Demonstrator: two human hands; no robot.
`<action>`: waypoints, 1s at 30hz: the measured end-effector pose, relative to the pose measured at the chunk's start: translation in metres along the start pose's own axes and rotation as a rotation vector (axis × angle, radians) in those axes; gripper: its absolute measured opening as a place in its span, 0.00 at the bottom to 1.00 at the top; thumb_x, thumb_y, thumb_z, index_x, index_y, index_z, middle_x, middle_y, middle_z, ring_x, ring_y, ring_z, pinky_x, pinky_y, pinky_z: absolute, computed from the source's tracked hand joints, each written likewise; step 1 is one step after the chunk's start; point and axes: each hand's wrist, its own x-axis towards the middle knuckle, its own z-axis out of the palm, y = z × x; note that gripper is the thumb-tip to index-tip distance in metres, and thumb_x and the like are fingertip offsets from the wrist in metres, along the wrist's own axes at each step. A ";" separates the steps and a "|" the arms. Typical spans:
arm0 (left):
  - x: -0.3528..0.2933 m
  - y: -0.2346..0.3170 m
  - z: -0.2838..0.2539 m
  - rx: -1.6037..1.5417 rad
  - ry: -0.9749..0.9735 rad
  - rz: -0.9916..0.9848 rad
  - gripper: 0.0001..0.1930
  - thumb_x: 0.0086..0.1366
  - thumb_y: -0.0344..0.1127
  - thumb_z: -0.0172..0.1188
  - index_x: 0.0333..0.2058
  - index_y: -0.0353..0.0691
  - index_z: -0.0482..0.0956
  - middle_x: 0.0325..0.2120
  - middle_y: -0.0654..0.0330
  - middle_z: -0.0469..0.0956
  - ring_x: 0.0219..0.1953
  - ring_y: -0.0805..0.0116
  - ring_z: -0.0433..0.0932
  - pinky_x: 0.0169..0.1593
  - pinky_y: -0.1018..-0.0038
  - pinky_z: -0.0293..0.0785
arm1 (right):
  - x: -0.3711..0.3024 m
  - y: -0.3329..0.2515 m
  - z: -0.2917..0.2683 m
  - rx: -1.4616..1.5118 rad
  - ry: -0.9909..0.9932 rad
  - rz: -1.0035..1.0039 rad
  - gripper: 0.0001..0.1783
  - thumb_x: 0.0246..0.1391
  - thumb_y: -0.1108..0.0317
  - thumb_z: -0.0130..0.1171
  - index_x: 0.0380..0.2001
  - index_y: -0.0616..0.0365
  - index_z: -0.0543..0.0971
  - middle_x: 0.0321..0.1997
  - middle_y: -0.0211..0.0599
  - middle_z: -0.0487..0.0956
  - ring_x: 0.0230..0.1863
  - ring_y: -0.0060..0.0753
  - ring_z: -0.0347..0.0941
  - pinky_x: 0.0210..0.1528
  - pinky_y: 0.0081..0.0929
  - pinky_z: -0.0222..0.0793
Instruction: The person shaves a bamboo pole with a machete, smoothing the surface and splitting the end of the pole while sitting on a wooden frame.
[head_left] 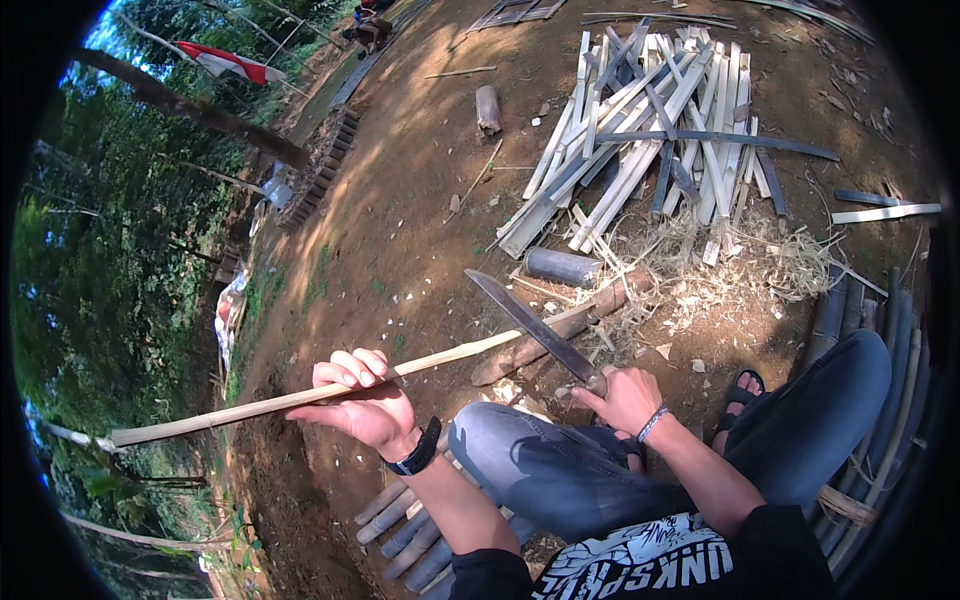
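From my remote seat, I see the person's left hand (pixel 375 408) turned palm up, its fingers curled around a long, pale wooden strip (pixel 235 411). The strip lies across the palm, with a long stretch reaching out on either side; I judge that this spot between the ends helps balance it, and the upturned palm bears it from below. One end points off toward the trees, while the other slants toward a log (pixel 503 367) on the ground. I can't tell whether that end rests on the log or passes just above it.

The right hand (pixel 630 402) is closed around the handle of a big knife (pixel 535 327). The blade points forward and to the left, crossing the strip in my view, though I can't make out whether they touch. Holding it in front of the bent legs (pixel 560 475) seems to keep the edge away from the knees.

Beyond the log, split strips lie in a loose, crisscrossed pile (pixel 650 140), apparently within easy reach but clear of the knife. One dark strip (pixel 735 142) lies across the top. Curly shavings (pixel 765 262) gather between pile and person, and a short dark tube (pixel 563 267) lies beside the log.
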 end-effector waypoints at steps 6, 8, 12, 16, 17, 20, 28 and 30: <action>-0.003 0.008 0.005 -0.015 0.017 -0.066 0.30 0.62 0.68 0.41 0.31 0.43 0.70 0.18 0.67 0.63 0.20 0.74 0.64 0.30 0.75 0.63 | 0.008 0.031 -0.045 -0.380 0.338 -0.078 0.24 0.40 0.49 0.66 0.26 0.61 0.78 0.29 0.44 0.78 0.39 0.43 0.72 0.43 0.36 0.69; -0.001 0.005 0.013 -0.104 -0.033 -0.104 0.32 0.62 0.67 0.43 0.41 0.40 0.73 0.22 0.66 0.64 0.25 0.73 0.66 0.36 0.74 0.64 | 0.010 0.031 -0.061 -0.366 0.350 -0.096 0.23 0.40 0.49 0.66 0.27 0.60 0.78 0.32 0.41 0.77 0.41 0.44 0.71 0.45 0.36 0.68; 0.012 0.004 0.030 -0.042 -0.079 -0.107 0.28 0.64 0.65 0.40 0.26 0.43 0.62 0.22 0.64 0.61 0.27 0.68 0.66 0.36 0.71 0.65 | 0.015 0.024 -0.096 -0.432 0.467 -0.242 0.25 0.42 0.48 0.65 0.30 0.60 0.76 0.31 0.43 0.77 0.38 0.45 0.73 0.39 0.37 0.71; 0.016 0.004 0.040 -0.012 0.028 -0.031 0.28 0.64 0.66 0.38 0.25 0.44 0.61 0.18 0.67 0.59 0.16 0.74 0.62 0.21 0.79 0.62 | 0.020 0.020 -0.112 -0.360 0.336 -0.093 0.26 0.48 0.45 0.60 0.25 0.62 0.75 0.22 0.49 0.77 0.25 0.52 0.76 0.29 0.44 0.69; 0.015 0.003 0.041 -0.004 0.039 -0.017 0.28 0.64 0.66 0.39 0.25 0.43 0.61 0.18 0.67 0.60 0.16 0.75 0.62 0.19 0.80 0.62 | 0.020 0.021 -0.111 -0.285 0.290 -0.061 0.26 0.49 0.45 0.59 0.23 0.63 0.75 0.20 0.50 0.76 0.24 0.53 0.75 0.28 0.44 0.69; 0.011 -0.005 0.042 -0.027 0.105 0.020 0.29 0.65 0.65 0.40 0.23 0.42 0.62 0.17 0.67 0.60 0.15 0.78 0.61 0.16 0.82 0.61 | 0.019 0.025 -0.093 0.025 0.238 -0.027 0.30 0.53 0.45 0.55 0.16 0.67 0.73 0.11 0.50 0.69 0.17 0.51 0.69 0.24 0.41 0.64; 0.005 -0.024 0.045 -0.051 0.215 -0.004 0.28 0.67 0.64 0.36 0.24 0.43 0.61 0.17 0.67 0.60 0.15 0.77 0.59 0.17 0.81 0.59 | 0.007 0.018 -0.036 0.696 -0.062 0.017 0.36 0.62 0.44 0.40 0.11 0.62 0.72 0.10 0.34 0.71 0.12 0.25 0.66 0.17 0.27 0.63; 0.004 -0.025 0.047 -0.038 0.219 0.012 0.28 0.67 0.64 0.36 0.24 0.43 0.62 0.17 0.67 0.60 0.15 0.77 0.58 0.17 0.81 0.59 | 0.003 0.008 -0.026 0.709 -0.077 0.008 0.37 0.62 0.43 0.39 0.12 0.62 0.72 0.09 0.32 0.69 0.10 0.24 0.65 0.15 0.26 0.61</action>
